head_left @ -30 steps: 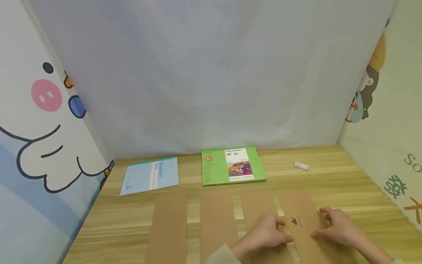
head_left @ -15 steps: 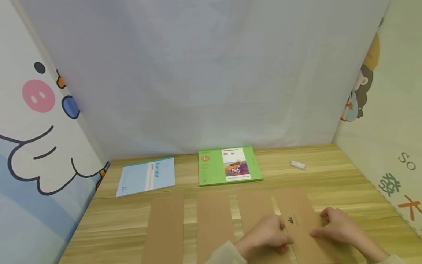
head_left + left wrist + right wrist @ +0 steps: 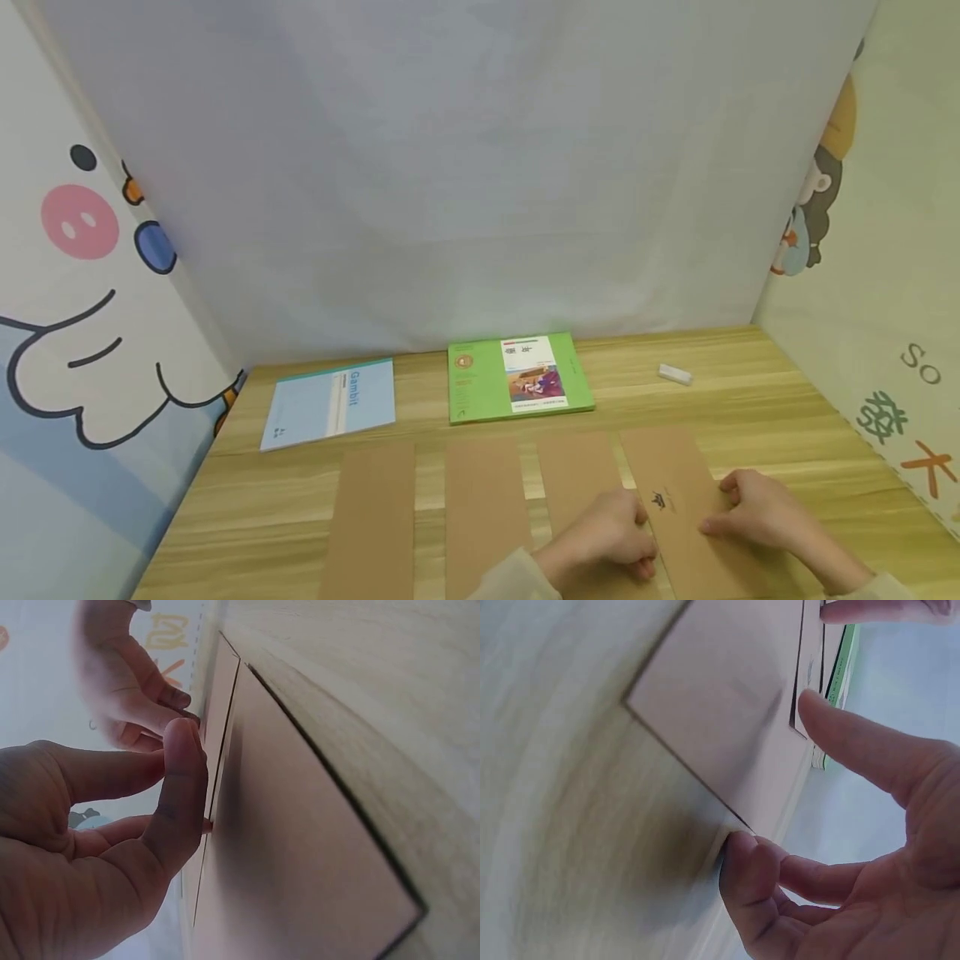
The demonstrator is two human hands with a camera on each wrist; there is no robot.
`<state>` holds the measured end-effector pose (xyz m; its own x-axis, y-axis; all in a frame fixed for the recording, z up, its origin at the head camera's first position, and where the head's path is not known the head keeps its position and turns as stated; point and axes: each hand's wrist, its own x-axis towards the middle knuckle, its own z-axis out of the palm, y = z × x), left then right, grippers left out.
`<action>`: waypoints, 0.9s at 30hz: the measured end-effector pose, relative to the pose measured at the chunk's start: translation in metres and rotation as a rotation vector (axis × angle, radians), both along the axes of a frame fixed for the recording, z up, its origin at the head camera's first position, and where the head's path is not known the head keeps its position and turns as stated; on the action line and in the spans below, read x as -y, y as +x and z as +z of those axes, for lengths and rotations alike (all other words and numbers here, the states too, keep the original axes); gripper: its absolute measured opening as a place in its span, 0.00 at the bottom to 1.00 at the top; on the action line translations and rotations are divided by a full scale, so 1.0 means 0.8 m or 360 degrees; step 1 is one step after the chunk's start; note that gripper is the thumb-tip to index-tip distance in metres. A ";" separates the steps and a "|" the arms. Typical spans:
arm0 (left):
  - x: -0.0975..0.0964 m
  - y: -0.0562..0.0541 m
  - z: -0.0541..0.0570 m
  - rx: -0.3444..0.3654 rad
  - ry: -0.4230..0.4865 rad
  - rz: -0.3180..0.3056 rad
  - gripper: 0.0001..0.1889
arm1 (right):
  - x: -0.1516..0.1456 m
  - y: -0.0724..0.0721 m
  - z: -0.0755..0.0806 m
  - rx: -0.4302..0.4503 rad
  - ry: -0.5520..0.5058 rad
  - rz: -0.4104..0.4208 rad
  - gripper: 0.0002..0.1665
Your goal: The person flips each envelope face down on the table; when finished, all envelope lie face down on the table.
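Observation:
Several brown kraft-covered notebooks lie side by side. The rightmost notebook, marked with a small black crown, sits between my hands. My left hand rests over the neighbouring notebook, fingers bent; in the left wrist view one fingertip meets the seam between the two. My right hand is at the crowned notebook's right edge, thumb over the cover, bent fingers by the edge. Thumb and fingers stand apart there, pinching nothing visible. Two more brown notebooks, the middle one and the leftmost one, lie further left.
Behind the row, a light blue notebook lies at the back left and a green book at the back centre. A white eraser-like block lies at the back right. A pale curtain and printed side panels enclose the wooden table.
The head view has shifted slightly, so the scene slides left. Both hands stay about the crowned notebook, with only small finger movements; the left fingertips have drawn back a little from its cover.

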<state>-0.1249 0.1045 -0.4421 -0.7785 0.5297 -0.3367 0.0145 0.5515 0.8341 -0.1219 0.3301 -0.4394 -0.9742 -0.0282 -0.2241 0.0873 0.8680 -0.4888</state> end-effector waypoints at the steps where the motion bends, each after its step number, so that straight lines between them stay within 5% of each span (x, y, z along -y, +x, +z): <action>1: 0.000 0.000 0.000 -0.0006 -0.0003 -0.0008 0.18 | 0.000 0.000 0.000 0.0007 -0.0014 0.0006 0.43; 11: -0.007 0.005 0.000 -0.0041 -0.0052 0.0037 0.23 | -0.004 -0.004 0.004 0.0087 -0.0162 -0.0052 0.42; 16: -0.006 0.007 -0.002 -0.0092 -0.0081 0.0030 0.11 | -0.009 -0.002 0.002 0.0102 -0.0260 -0.0071 0.42; 22: -0.004 0.007 -0.002 -0.0091 -0.0067 -0.0023 0.18 | -0.017 -0.002 0.002 0.0152 -0.0451 -0.0063 0.28; 27: -0.005 0.008 -0.001 -0.0081 -0.0036 -0.0002 0.04 | -0.023 -0.003 0.005 0.0145 -0.0555 -0.0017 0.19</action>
<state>-0.1188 0.1085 -0.4432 -0.7945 0.5232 -0.3083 0.0573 0.5701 0.8196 -0.1240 0.3487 -0.4354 -0.9513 -0.1080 -0.2889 0.1526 0.6492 -0.7452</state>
